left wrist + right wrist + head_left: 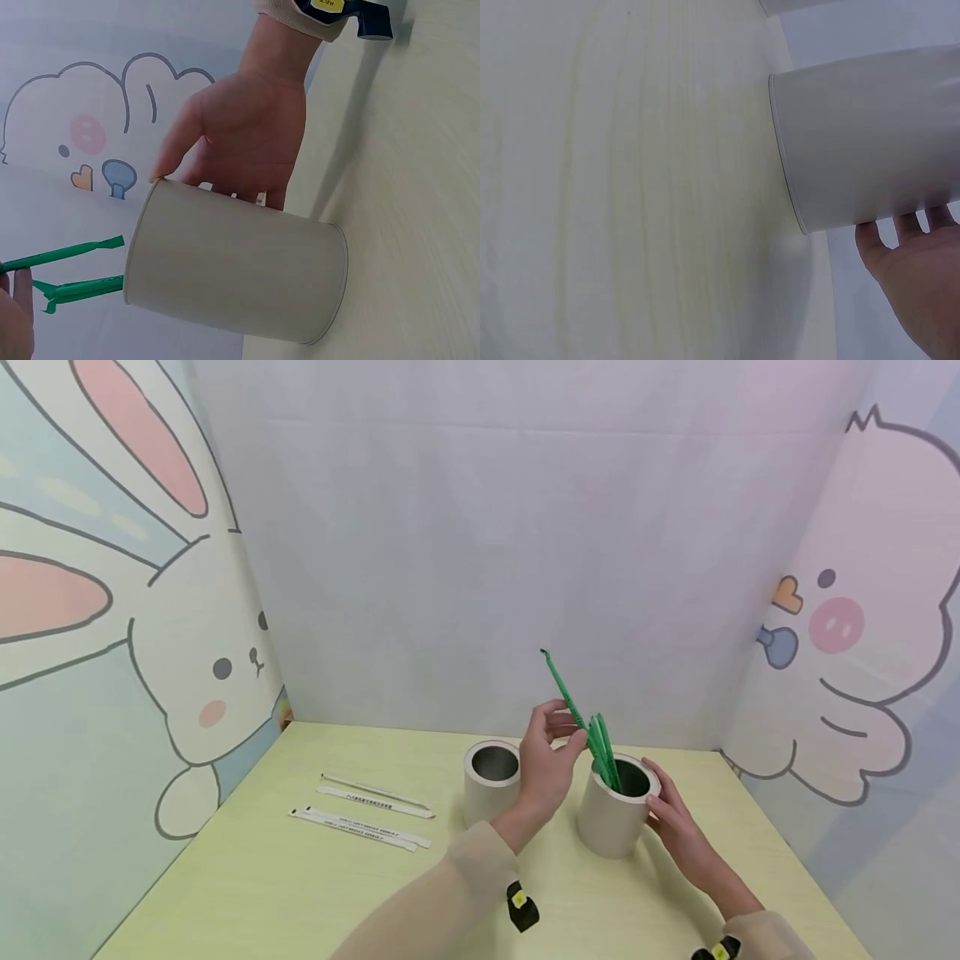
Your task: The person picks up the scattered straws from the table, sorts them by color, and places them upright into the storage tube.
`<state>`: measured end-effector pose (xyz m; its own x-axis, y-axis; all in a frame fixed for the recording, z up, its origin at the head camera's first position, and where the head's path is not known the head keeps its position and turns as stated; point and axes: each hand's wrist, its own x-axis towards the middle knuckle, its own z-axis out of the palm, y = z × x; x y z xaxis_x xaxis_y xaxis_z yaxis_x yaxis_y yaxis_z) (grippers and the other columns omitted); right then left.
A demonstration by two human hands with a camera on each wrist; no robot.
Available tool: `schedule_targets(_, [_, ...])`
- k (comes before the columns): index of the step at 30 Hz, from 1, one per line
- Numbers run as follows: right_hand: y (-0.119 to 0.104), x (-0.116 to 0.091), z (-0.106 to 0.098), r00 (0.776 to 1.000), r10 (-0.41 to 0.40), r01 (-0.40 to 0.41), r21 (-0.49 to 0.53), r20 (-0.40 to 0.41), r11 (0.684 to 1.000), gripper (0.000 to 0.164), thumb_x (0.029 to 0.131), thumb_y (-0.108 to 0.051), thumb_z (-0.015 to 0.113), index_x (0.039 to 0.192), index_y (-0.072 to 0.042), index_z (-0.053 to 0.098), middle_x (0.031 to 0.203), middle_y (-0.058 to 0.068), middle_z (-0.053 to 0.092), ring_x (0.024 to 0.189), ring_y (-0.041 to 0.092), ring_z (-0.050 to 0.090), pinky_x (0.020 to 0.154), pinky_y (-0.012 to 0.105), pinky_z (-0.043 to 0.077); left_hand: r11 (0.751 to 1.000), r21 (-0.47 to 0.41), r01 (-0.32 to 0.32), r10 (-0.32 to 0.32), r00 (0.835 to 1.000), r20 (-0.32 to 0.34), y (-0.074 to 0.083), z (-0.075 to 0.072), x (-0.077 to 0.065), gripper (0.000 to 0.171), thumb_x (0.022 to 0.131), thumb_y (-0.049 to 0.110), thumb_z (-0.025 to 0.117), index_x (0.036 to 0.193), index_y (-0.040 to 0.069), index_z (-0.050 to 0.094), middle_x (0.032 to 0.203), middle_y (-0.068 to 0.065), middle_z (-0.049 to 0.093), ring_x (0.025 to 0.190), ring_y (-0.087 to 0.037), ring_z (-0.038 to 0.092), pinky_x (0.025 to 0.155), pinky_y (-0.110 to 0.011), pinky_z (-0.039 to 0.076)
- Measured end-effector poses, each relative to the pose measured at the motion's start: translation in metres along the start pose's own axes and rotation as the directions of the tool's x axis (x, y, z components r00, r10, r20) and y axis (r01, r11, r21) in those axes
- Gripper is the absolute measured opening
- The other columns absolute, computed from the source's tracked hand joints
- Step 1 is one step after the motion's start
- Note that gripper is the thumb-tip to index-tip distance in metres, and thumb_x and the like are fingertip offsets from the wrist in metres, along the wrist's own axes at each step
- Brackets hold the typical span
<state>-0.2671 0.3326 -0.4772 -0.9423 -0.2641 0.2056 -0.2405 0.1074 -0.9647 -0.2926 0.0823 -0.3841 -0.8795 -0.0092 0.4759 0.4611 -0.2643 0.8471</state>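
Over the right grey-white cup (613, 817), my left hand (546, 764) pinches a slim green straw (562, 685) that tilts up to the left. Several more green straws (604, 752) stand in that cup. In the left wrist view the pinched straw (67, 253) has its lower end just outside the cup's rim, apart from the others (86, 289). My right hand (678, 831) grips this cup from its right side, thumb near the rim. The right wrist view shows its fingers against the cup wall (870, 142).
A second grey-white cup (491, 785) stands to the left, partly behind my left hand. Several white paper-wrapped straws (360, 831) lie on the left of the pale wooden table (247, 877). A plain curtain (480, 568) hangs behind, with cartoon-printed panels at both sides.
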Motion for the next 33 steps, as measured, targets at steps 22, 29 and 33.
schedule_targets(22, [0.002, -0.001, -0.001, 1.000, -0.021, 0.021, 0.011, 0.003, 1.000, 0.058, 0.117, -0.026, 0.025, 0.171, -0.023, 0.005, 0.161, -0.011, 0.028, 0.139, -0.008, 0.038, 0.103, 0.016, 0.040, 0.980, 0.176, 0.090, -0.087, 0.996, -0.021, -0.042, 0.014, -0.011, 0.041, 0.097, 0.001, 0.073, 0.128, 0.023, 0.060, 0.113, 0.007, 0.068, 0.103, -0.007, 0.069, 0.088, -0.022, 0.060])
schedule_targets(29, [0.002, -0.001, -0.001, 1.000, -0.019, 0.019, 0.006, 0.003, 1.000, 0.057, 0.117, -0.027, 0.025, 0.171, -0.025, 0.006, 0.160, -0.011, 0.029, 0.139, -0.007, 0.039, 0.104, 0.017, 0.040, 0.973, 0.217, 0.084, -0.094, 0.995, 0.037, -0.046, 0.012, -0.014, 0.041, 0.096, 0.002, 0.074, 0.130, 0.021, 0.060, 0.113, 0.008, 0.068, 0.102, -0.006, 0.070, 0.086, -0.021, 0.061])
schedule_targets(33, [0.002, -0.001, -0.001, 1.000, -0.020, 0.020, 0.005, 0.005, 1.000, 0.056, 0.117, -0.027, 0.025, 0.170, -0.029, 0.008, 0.161, -0.010, 0.028, 0.139, -0.007, 0.038, 0.104, 0.017, 0.040, 0.971, 0.229, 0.071, -0.084, 0.995, 0.050, -0.047, 0.007, -0.011, 0.043, 0.096, 0.004, 0.074, 0.132, 0.022, 0.059, 0.115, 0.009, 0.067, 0.102, -0.005, 0.070, 0.086, -0.021, 0.061])
